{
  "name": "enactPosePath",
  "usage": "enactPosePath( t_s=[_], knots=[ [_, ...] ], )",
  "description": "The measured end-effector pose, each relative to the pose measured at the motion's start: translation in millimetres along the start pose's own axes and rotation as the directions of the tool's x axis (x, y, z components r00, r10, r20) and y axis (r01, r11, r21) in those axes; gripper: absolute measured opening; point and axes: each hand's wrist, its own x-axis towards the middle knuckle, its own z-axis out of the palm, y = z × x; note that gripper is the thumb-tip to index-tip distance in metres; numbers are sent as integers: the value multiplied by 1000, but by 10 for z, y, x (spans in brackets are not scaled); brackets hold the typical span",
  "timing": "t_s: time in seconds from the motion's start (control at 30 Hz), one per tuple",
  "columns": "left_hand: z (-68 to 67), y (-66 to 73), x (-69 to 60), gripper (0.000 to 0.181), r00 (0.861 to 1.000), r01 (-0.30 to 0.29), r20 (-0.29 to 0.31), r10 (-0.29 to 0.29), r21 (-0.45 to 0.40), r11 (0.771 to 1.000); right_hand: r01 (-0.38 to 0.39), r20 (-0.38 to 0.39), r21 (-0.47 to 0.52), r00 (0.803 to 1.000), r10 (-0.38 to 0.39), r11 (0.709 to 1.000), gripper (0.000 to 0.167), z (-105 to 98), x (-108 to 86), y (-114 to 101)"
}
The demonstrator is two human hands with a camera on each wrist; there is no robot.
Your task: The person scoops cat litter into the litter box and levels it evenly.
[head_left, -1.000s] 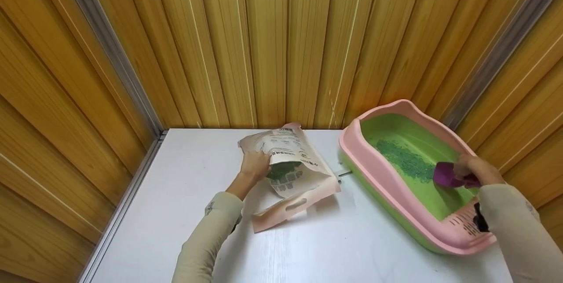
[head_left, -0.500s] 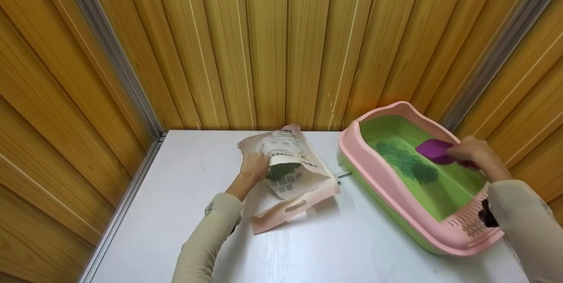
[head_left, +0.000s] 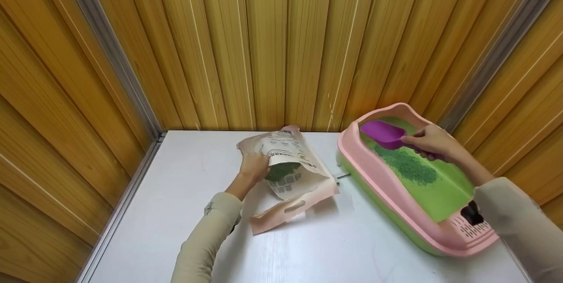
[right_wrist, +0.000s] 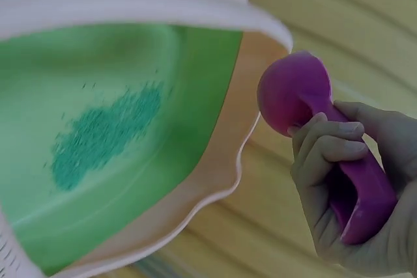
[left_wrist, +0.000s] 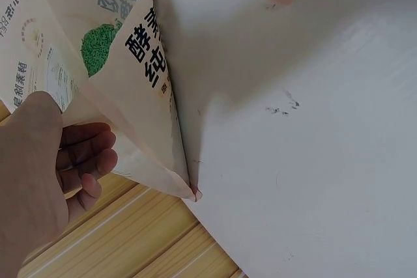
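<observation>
My left hand (head_left: 255,166) grips the mouth edge of a pale paper bag (head_left: 319,166), which lies on its side with its mouth toward me. Green pellets (left_wrist: 98,49) show inside the bag in the left wrist view. My right hand (head_left: 435,142) holds a purple scoop (head_left: 382,132) by its handle, fingers wrapped round it in the right wrist view. The scoop is above the far left part of a green litter box (head_left: 448,199) with a pink rim (head_left: 374,159). A patch of green pellets (right_wrist: 107,135) lies on the box floor. The inside of the scoop's bowl looks bare.
The bag and box stand on a white table (head_left: 184,186). Wood-patterned walls (head_left: 264,54) rise behind it and on both sides. A slotted pink step (head_left: 473,228) forms the near end of the box. The bag's torn handle strip (head_left: 294,206) lies toward me.
My right hand has lifted the scoop from the pellets in the litter box and swung it left and away from me, toward the far rim. My left hand stays on the bag.
</observation>
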Motion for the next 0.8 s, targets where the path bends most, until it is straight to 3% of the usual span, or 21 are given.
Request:
enactPosePath(
  t_s=[0.23, 0.4, 0.63, 0.8],
  knots=[
    [-2, 38, 54, 26, 999, -13, 30, 12, 3, 1000, 33, 131, 50, 991, -39, 998, 47, 526, 62, -273],
    [-11, 64, 70, 27, 999, -5, 33, 6, -18, 1000, 38, 244, 69, 968, -54, 997, 36, 898, 103, -376],
    [-55, 66, 103, 30, 999, 12, 44, -10, -42, 999, 55, 410, 29, 910, -63, 998, 32, 1345, 243, -303],
    [-73, 67, 100, 30, 999, 18, 36, -16, -56, 998, 20, 427, 0, 904, -18, 1000, 32, 1742, 327, -271]
  ],
)
